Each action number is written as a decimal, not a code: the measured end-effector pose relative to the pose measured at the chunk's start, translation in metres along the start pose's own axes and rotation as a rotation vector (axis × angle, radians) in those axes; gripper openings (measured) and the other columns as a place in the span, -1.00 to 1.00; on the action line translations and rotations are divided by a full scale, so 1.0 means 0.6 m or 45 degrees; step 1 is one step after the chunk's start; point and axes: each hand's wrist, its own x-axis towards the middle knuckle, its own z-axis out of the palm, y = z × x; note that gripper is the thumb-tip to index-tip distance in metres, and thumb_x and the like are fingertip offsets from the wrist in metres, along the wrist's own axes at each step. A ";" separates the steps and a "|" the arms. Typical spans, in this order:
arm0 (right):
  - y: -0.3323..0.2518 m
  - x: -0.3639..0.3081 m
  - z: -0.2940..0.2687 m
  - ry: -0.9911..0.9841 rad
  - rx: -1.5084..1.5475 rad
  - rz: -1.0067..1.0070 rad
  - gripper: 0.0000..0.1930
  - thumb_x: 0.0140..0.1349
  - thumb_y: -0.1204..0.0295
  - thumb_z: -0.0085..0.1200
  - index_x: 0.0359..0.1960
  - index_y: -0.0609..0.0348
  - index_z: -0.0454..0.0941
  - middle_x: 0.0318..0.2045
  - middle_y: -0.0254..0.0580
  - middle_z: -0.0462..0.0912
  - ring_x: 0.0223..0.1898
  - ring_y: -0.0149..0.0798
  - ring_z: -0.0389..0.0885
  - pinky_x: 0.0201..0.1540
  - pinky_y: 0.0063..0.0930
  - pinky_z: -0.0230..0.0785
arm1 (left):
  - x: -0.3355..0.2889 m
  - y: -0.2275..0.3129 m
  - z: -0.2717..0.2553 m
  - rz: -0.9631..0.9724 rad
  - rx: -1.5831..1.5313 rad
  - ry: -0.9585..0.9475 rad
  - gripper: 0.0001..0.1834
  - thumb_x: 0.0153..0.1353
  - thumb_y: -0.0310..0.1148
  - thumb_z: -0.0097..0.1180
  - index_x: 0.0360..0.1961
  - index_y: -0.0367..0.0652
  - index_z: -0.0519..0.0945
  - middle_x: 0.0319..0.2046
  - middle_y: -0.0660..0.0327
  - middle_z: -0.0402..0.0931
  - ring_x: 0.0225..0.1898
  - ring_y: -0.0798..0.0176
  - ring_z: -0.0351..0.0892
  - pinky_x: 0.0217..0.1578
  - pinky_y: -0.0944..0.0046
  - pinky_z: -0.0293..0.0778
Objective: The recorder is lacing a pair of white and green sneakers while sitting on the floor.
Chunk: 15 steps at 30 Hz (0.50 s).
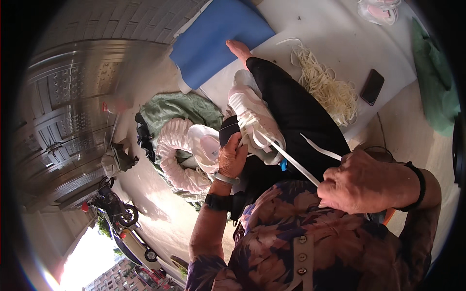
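Note:
A white and pale pink sneaker [264,116] rests against my black-trousered legs, its toe pointing away from me. My right hand [359,182] is closed on a flat white shoelace [296,164], which runs taut from the sneaker's eyelets. A loose lace end sticks out above that fist. My left hand [233,157] is closed at the sneaker's left edge, beside the laces; its fingertips are partly hidden. Just left of that hand lies another pale sneaker [204,145] on a ruffled pinkish-white ring of fabric [170,150].
A heap of white laces [324,89] and a dark phone [372,87] lie on the pale sheet to the right. Ahead is a blue mat [221,41]. Green sacking [187,103] lies at left, green material [439,92] at far right. More shoes [379,12] sit top right.

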 end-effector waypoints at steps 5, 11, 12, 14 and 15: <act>0.071 -0.029 -0.018 0.187 0.009 0.651 -0.75 -0.02 0.38 0.17 -0.66 0.20 0.35 -0.72 -0.10 0.43 -0.61 0.00 0.46 -0.51 -0.22 0.25 | 0.000 -0.003 -0.020 0.258 0.164 0.095 -0.84 0.09 -0.42 0.08 -0.29 -0.20 0.54 -0.59 0.03 0.53 -0.52 0.01 0.57 -0.50 0.21 0.43; 0.155 -0.059 0.019 0.314 -0.138 0.851 -0.76 -0.03 0.40 0.17 -0.65 0.23 0.36 -0.74 -0.04 0.37 -0.64 0.00 0.39 -0.55 -0.24 0.20 | -0.006 -0.019 -0.043 0.642 0.642 0.288 -0.95 0.06 -0.44 0.02 -0.41 -0.10 0.47 -0.57 0.14 0.47 -0.51 0.04 0.52 -0.53 0.13 0.42; 0.168 -0.064 0.024 0.346 -0.235 0.917 -0.76 -0.03 0.39 0.17 -0.65 0.23 0.36 -0.75 -0.04 0.37 -0.66 -0.01 0.37 -0.56 -0.26 0.19 | -0.012 -0.024 -0.050 0.638 0.633 0.313 -0.95 0.06 -0.44 0.02 -0.41 -0.10 0.47 -0.57 0.14 0.47 -0.51 0.04 0.52 -0.53 0.13 0.42; 0.190 -0.071 0.033 0.399 -0.135 0.923 -0.75 -0.02 0.38 0.17 -0.63 0.23 0.37 -0.76 -0.08 0.35 -0.68 -0.05 0.33 -0.56 -0.27 0.18 | -0.022 -0.037 -0.072 0.555 0.999 0.262 -0.92 0.00 -0.49 0.00 -0.44 -0.09 0.49 -0.57 0.16 0.45 -0.48 0.01 0.50 -0.51 0.13 0.43; 0.198 -0.074 0.037 0.463 -0.187 0.918 -0.75 -0.01 0.38 0.17 -0.62 0.23 0.37 -0.75 -0.09 0.35 -0.68 -0.07 0.33 -0.56 -0.28 0.19 | -0.030 -0.044 -0.083 0.619 0.970 0.363 -0.93 -0.02 -0.48 -0.02 -0.47 -0.06 0.47 -0.56 0.18 0.42 -0.49 0.02 0.48 -0.51 0.12 0.43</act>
